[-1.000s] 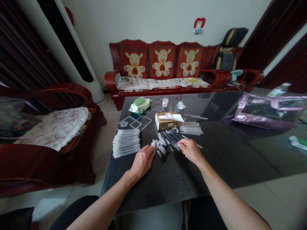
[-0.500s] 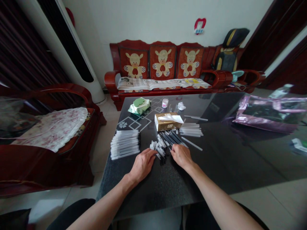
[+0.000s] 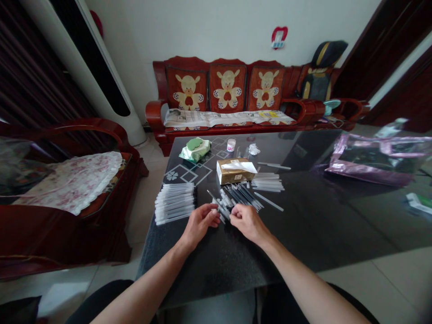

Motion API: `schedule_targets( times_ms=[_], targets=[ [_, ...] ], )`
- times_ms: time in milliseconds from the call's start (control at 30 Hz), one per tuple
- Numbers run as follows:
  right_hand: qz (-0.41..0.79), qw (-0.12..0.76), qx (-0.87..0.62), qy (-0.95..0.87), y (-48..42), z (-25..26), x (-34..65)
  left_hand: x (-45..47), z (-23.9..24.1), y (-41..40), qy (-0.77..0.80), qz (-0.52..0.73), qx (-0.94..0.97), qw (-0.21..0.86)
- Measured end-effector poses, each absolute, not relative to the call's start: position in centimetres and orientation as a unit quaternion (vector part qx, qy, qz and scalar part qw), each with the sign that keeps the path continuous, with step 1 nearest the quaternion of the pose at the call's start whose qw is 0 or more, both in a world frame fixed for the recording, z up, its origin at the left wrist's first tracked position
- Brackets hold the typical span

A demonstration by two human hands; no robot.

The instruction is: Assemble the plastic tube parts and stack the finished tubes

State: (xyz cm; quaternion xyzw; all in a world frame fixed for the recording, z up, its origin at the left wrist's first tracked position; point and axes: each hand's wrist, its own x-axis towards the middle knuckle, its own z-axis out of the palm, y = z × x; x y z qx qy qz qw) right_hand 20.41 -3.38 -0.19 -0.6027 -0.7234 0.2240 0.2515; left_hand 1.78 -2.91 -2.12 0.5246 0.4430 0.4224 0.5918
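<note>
A thin pen refill (image 3: 212, 196) slants up and left between my hands, its lower end at the closed fingers of my right hand (image 3: 245, 220). My left hand (image 3: 201, 222) is closed, fingertips and thumb together beside that refill; what it pinches is too small to make out. Just past my fingers lies a small pile of white pen caps (image 3: 225, 198). Dark pen refills (image 3: 243, 194) lie side by side beyond my right hand. To the left, white pen barrels (image 3: 174, 202) form a neat row.
A gold tissue box (image 3: 232, 176) stands behind the refills. More translucent tubes (image 3: 267, 182) lie right of it, with one loose tube (image 3: 269, 201) nearer. Farther back are a green wipes pack (image 3: 195, 149), a small cup (image 3: 231, 144) and crumpled tissue (image 3: 254, 149). A pink-edged clear bag (image 3: 369, 175) lies right.
My right hand has moved left from the dark refills, bringing a refill between the hands. My left hand has drawn back slightly from the cap pile, its fingers now raised.
</note>
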Motion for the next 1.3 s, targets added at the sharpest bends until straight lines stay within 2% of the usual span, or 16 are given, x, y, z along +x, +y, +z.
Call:
schedule_targets(
  times_ms=[67, 200, 267, 433, 567, 700, 967, 1167, 1300],
  targets=[
    [0.246, 0.249, -0.583, -0.733, -4.2, 0.0, 19.3, 1.9, -2.0, -2.9, 0.434, 0.434, 0.47, 0.634],
    [0.265, 0.232, -0.556, -0.753, -3.8, 0.3, 19.4, 1.6, -1.9, -2.9, 0.452, 0.442, 0.427, 0.646],
    [0.22, 0.225, -0.574, -0.756, -2.6, 0.1, 20.6, 1.3, -1.9, -2.7, 0.452, 0.445, 0.42, 0.649],
    [0.08, 0.123, -0.628, -0.764, 0.1, -1.3, 22.7, 1.1, -2.3, -2.5, 0.441, 0.444, 0.407, 0.665],
    [0.072, 0.062, -0.619, -0.78, 0.6, -1.9, 22.1, 1.3, -2.3, -2.6, 0.444, 0.443, 0.407, 0.664],
    [0.072, 0.041, -0.629, -0.773, 0.7, -1.9, 21.7, 1.2, -2.3, -2.6, 0.439, 0.45, 0.407, 0.663],
    [0.069, 0.055, -0.624, -0.776, 0.5, -2.0, 22.6, 1.0, -2.1, -2.3, 0.425, 0.467, 0.394, 0.667],
    [0.163, 0.222, -0.609, -0.744, 0.5, -1.1, 24.2, 0.9, -1.5, -2.3, 0.415, 0.473, 0.405, 0.663],
    [0.191, 0.241, -0.615, -0.726, 0.7, -1.6, 25.2, 0.8, -1.6, -2.2, 0.414, 0.474, 0.413, 0.658]
  ],
)
